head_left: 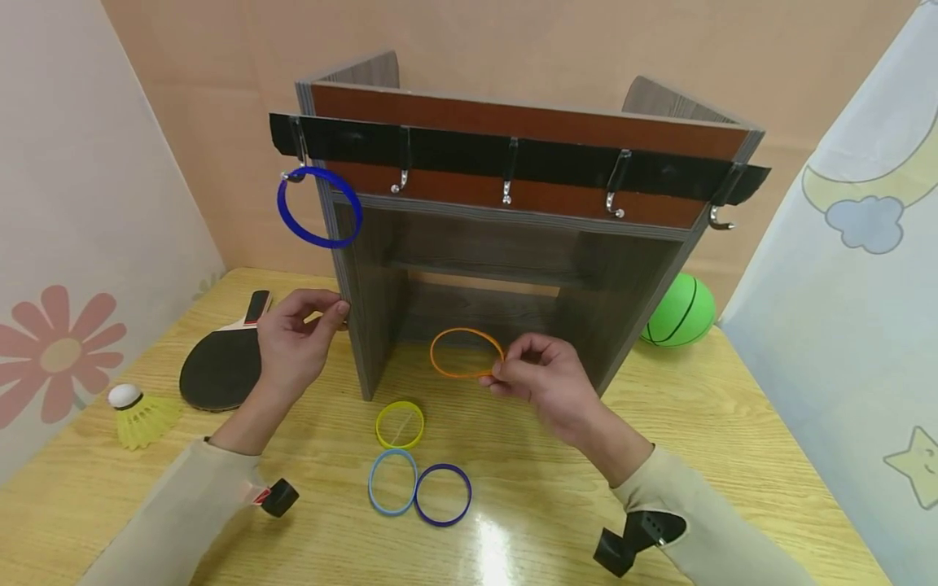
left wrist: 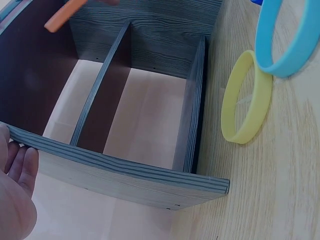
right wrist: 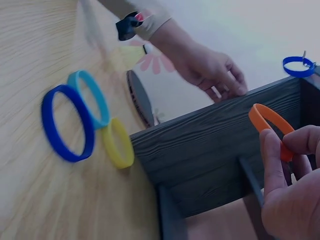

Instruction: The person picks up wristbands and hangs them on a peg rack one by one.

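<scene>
My right hand (head_left: 545,382) pinches an orange silicone wristband (head_left: 466,330) between thumb and fingers, holding it in front of a small grey wooden shelf (head_left: 357,325). In the right wrist view the orange band stands out past the fingertips. My left hand (head_left: 300,334) holds the front edge of the shelf's left side panel, its fingers against the outer face in the left wrist view. A blue wristband (head_left: 320,241) hangs from the leftmost hook on the shelf. On the table lie a yellow wristband (head_left: 378,425), a light blue one (head_left: 371,486) and a dark blue one (head_left: 444,523).
A black strip (head_left: 454,150) with several metal hooks crosses the shelf's top front. To the left on the wooden table (head_left: 542,505) are a table tennis paddle (head_left: 220,370) and a yellow shuttlecock (head_left: 142,417). Behind the shelf's right side sits a green ball (head_left: 681,309).
</scene>
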Demonstrator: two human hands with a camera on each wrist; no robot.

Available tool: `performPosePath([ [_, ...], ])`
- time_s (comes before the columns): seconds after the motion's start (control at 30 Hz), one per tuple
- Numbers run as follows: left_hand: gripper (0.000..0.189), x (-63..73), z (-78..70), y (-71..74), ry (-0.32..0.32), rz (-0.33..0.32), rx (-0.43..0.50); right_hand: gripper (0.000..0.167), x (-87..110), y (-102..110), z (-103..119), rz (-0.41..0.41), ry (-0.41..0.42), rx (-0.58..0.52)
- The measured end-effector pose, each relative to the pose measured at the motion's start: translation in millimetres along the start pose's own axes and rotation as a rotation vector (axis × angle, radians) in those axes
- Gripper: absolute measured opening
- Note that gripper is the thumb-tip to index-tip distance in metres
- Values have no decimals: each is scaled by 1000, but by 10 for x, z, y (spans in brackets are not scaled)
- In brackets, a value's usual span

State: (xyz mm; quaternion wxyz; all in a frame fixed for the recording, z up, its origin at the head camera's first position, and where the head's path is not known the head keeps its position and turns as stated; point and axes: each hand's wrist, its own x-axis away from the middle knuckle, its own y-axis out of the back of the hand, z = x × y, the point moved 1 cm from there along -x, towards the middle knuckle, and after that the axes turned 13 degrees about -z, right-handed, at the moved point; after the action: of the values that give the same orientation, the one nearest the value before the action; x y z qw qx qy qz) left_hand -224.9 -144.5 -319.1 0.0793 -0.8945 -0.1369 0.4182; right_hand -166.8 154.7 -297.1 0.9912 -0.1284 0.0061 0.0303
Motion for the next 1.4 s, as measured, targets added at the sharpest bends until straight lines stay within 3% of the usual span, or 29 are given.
performPosePath([
  [0.23, 10, 2, -6, 4, -17, 2, -67, 16, 1, -131, 213, 12, 39, -74],
  [0.4, 10, -1, 1, -1, -20, 1, -39, 18, -4, -241, 387, -1, 76, -154],
  [0.83, 9, -17, 8, -5, -13, -4, -27, 18, -17, -586, 686, 63, 199, -282],
  [1.1, 9, -13, 9, -2, -3, -6, -19, 21, -118, -773, 787, 103, 268, -339],
  [1.4, 8, -2, -4, -8, 9, -11, 11, 20, -184, -870, 817, 105, 270, -363],
])
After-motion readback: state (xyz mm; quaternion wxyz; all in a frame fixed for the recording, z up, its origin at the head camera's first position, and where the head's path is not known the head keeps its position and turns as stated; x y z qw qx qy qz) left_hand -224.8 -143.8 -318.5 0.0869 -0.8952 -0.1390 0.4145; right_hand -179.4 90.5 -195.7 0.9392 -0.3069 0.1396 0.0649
